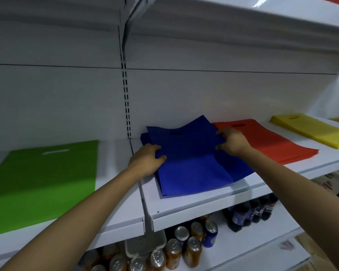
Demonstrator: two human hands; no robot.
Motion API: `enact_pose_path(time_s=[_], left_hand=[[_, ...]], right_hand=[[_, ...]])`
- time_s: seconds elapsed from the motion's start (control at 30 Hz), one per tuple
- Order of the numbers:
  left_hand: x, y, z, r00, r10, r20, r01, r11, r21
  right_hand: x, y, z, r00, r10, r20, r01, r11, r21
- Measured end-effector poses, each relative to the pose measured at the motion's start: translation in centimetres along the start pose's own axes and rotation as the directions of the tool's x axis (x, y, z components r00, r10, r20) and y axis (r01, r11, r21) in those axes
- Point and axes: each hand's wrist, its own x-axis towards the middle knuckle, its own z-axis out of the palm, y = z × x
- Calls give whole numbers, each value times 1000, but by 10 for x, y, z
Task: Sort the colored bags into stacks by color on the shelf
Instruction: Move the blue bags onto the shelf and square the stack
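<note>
A stack of blue bags (192, 169) lies in the middle of the white shelf (204, 204). My left hand (147, 159) pinches the left edge of the top blue bag, thumb on top. My right hand (231, 142) grips its right edge, and the bag's far corner is lifted and tilted. Green bags (41, 180) lie flat at the left. A red stack (278, 143) sits right of the blue one, partly behind my right hand. A yellow stack (313, 132) lies at the far right.
Another white shelf (243, 18) hangs overhead. On the lower shelf stand several drink cans (182, 249) and dark soda bottles (250, 212). A metal bracket (148, 222) divides the two shelf sections at the front edge.
</note>
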Motion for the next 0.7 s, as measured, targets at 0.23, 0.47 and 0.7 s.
enact_pose_path(time_s=[0.23,0.47,0.7], left_hand=[[7,12,4,991,-132,-10,132,991,-9],[11,13,11,959,-277,-52,279,960,33],[14,15,13,928,-365,-74,361,931,-63]], right_hand=[[29,9,8,992,-10,128,4,999,47],[34,30,24,979,-1,204,-22,994,107],[39,41,34,980,-74,186,35,979,201]])
